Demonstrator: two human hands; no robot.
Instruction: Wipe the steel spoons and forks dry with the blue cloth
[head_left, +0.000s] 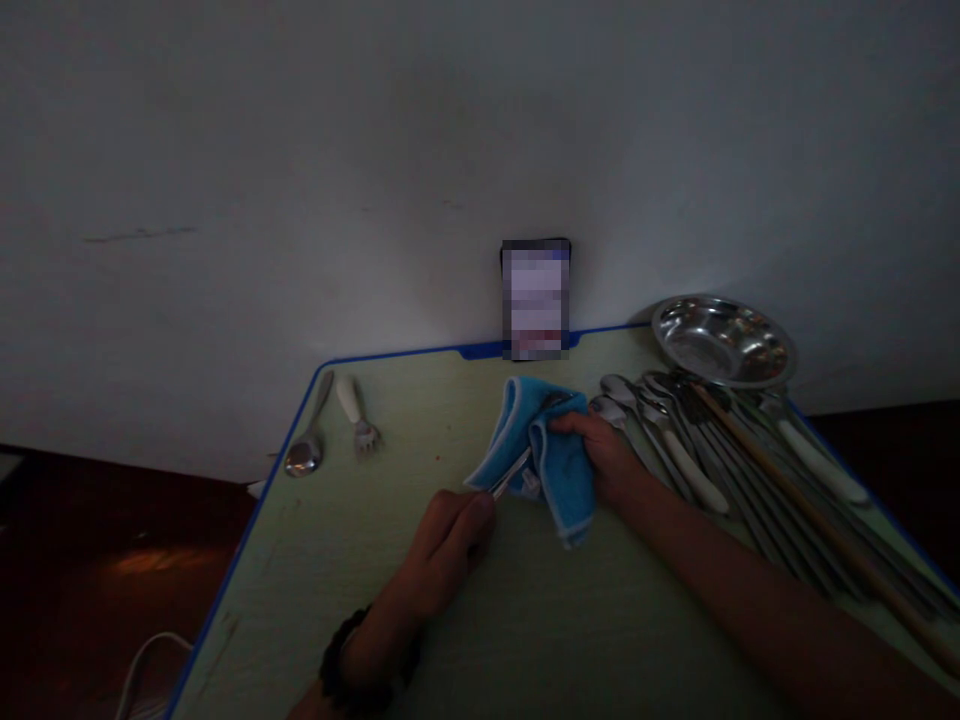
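My left hand point(456, 535) is closed around the handle of a thin metal piece of cutlery point(511, 474), which slants up and to the right. A blue cloth point(564, 470) with pale edging is folded about its far end, so I cannot make out whether that is a spoon or a fork. From the right side my right hand point(609, 455) grips the cloth, thumb and fingers pressing it near the cutlery's head. Both hands are above the middle of the pale green table point(420, 420).
A ladle-like spoon point(304, 457) and a white-handled fork point(358, 415) lie at the left. Several spoons point(645, 420), chopsticks and a long wooden stick point(787, 505) spread along the right, below a metal bowl point(720, 345). A phone point(535, 300) leans against the wall.
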